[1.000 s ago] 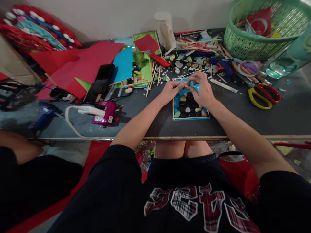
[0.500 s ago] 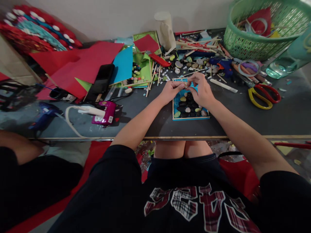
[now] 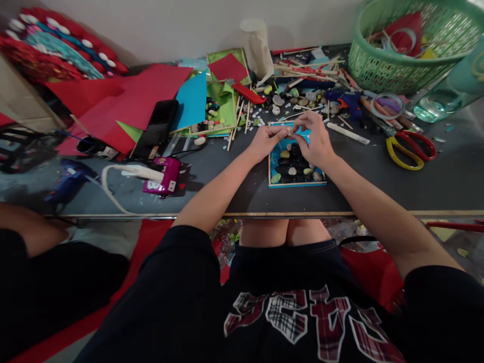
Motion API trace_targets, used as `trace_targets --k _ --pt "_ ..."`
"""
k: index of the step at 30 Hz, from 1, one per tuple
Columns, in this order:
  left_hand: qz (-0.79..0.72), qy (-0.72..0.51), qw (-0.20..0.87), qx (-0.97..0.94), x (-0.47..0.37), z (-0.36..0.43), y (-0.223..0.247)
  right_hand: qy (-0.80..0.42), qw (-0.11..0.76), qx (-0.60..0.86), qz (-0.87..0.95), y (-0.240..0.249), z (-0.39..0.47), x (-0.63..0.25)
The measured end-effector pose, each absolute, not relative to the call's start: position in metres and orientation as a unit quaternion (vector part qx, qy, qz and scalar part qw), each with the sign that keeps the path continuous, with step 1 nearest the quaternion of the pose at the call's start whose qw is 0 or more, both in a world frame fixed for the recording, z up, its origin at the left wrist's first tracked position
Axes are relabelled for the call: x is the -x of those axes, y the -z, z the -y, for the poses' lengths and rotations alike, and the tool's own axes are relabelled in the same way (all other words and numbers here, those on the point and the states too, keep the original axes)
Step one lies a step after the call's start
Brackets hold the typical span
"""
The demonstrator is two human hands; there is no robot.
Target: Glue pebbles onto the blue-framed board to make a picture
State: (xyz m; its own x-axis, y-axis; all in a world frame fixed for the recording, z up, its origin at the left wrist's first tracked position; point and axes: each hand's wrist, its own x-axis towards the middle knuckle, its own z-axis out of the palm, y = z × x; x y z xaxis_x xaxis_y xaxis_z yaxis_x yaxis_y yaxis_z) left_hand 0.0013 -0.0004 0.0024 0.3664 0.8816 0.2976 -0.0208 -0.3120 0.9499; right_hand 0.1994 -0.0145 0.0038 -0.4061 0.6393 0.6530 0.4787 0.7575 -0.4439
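Above the far part of a blue panel edged with thin wooden sticks (image 3: 269,169), my two hands meet at the fingertips. My left hand (image 3: 267,141) pinches a small pale piece, likely a pebble (image 3: 289,131), between thumb and fingers. Curled from the other side, my right hand (image 3: 314,140) has its fingertips at the same spot; what they grip is too small to make out. Black stones (image 3: 283,170) and a few pale or yellow-green pebbles (image 3: 276,178) cover the near part of the panel. My fingers partly hide its far part.
Red-and-yellow scissors (image 3: 406,154) and a white stick (image 3: 348,133) lie to the right. Behind are loose pebbles, sticks, a blue glue gun (image 3: 350,101) and a green basket (image 3: 397,65). Leftward are a purple power adapter (image 3: 162,176), a phone (image 3: 162,118), another glue gun (image 3: 70,179) and a person's arm (image 3: 30,227).
My right hand's fingers have shifted very slightly at the small pale piece. Everything else looks the same.
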Motion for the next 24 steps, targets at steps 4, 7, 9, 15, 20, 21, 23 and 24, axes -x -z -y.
trace_targets --k 4,7,9,15,20,21,23,24 --pt "-0.327 -0.453 0.484 -0.673 -0.001 0.0 -0.002 -0.093 0.434 0.335 0.831 -0.005 0.015 -0.2" --pt "-0.32 -0.455 0.482 -0.677 0.0 0.0 0.0 -0.083 0.441 0.336 0.828 -0.005 0.015 -0.201" --pt "-0.314 -0.461 0.478 -0.678 0.0 -0.001 0.001 -0.077 0.443 0.338 0.827 -0.004 0.016 -0.201" --pt "-0.31 -0.465 0.452 -0.695 -0.001 -0.003 0.004 -0.067 0.429 0.348 0.831 -0.004 0.015 -0.201" --pt "-0.33 -0.459 0.424 -0.707 -0.001 -0.005 0.006 -0.065 0.418 0.356 0.833 -0.006 0.013 -0.204" --pt "-0.337 -0.458 0.415 -0.71 0.001 -0.005 0.005 -0.066 0.419 0.361 0.831 -0.007 0.013 -0.205" --pt "-0.35 -0.443 0.393 -0.726 0.007 -0.006 -0.001 -0.064 0.426 0.375 0.821 -0.01 0.013 -0.209" --pt "-0.355 -0.426 0.381 -0.74 0.012 -0.006 -0.005 -0.061 0.432 0.384 0.814 -0.011 0.013 -0.21"
